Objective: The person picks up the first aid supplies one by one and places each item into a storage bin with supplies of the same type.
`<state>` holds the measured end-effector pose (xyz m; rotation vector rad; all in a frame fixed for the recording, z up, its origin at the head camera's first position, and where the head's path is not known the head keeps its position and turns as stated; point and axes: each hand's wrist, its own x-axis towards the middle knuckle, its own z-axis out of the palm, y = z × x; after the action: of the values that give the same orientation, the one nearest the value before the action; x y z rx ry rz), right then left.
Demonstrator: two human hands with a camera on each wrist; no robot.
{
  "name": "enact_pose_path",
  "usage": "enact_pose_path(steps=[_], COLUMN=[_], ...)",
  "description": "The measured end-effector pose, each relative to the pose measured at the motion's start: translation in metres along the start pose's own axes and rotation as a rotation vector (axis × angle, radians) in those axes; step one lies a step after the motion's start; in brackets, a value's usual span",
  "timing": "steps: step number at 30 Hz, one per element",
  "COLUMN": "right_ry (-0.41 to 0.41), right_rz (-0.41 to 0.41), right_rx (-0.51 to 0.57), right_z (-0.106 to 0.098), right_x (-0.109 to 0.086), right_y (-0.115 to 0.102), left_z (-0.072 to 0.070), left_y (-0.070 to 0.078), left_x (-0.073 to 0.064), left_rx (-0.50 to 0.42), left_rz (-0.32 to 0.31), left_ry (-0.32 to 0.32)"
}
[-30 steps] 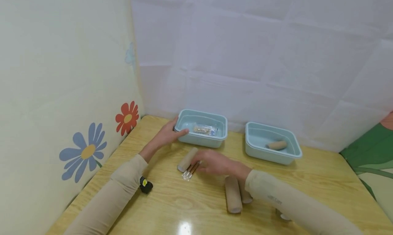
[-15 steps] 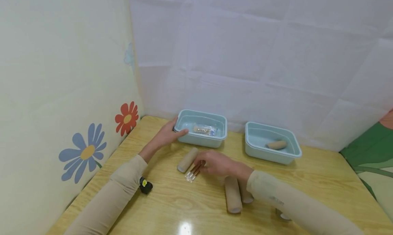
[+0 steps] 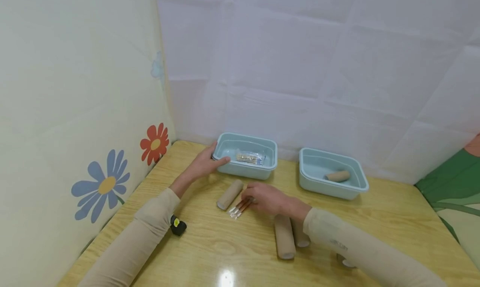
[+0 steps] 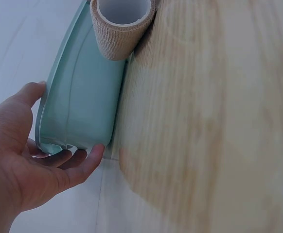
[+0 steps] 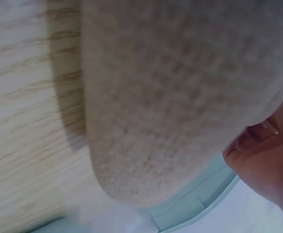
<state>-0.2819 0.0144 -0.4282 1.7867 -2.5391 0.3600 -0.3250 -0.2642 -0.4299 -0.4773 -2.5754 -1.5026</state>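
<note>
My left hand (image 3: 204, 163) holds the left end of a light blue plastic bin (image 3: 243, 170). Its thumb lies on the rim and its fingers bend against the end wall (image 4: 78, 111). In that bin lies a clear packet of cotton swabs (image 3: 249, 158). My right hand (image 3: 265, 198) pinches a clear packet of brown sticks with whitish tips (image 3: 240, 208), low over the table. A beige bandage roll (image 3: 230, 194) lies just left of that packet. In the right wrist view another bandage roll (image 5: 180, 97) hides most of the right hand.
On the right stands a second blue bin (image 3: 330, 190) with a bandage roll (image 3: 338, 176) inside. More rolls (image 3: 284, 239) lie under the right forearm. A small black object (image 3: 178, 226) sits beside the left forearm on the wooden table (image 3: 210, 253).
My right hand has shifted slightly to the right, drawing the packet of brown sticks away from the nearby roll. The left hand and both bins have stayed put.
</note>
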Motion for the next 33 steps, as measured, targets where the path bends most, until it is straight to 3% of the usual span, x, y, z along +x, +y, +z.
enact_pose_path(steps=[18, 24, 33], right_ry=[0.013, -0.016, -0.029], right_rz=[0.012, 0.063, 0.064], right_rx=[-0.029, 0.032, 0.058], right_z=[-0.0004, -0.0029, -0.0037], right_x=[-0.0066, -0.0071, -0.0069], right_y=[0.0024, 0.0011, 0.0020], left_z=[-0.0001, 0.0002, -0.0002], left_y=[-0.0019, -0.0015, -0.0003], left_x=[-0.0016, 0.0000, -0.0008], left_rx=[0.033, 0.036, 0.027], left_rz=[-0.013, -0.001, -0.003], left_ry=[-0.003, 0.003, 0.000])
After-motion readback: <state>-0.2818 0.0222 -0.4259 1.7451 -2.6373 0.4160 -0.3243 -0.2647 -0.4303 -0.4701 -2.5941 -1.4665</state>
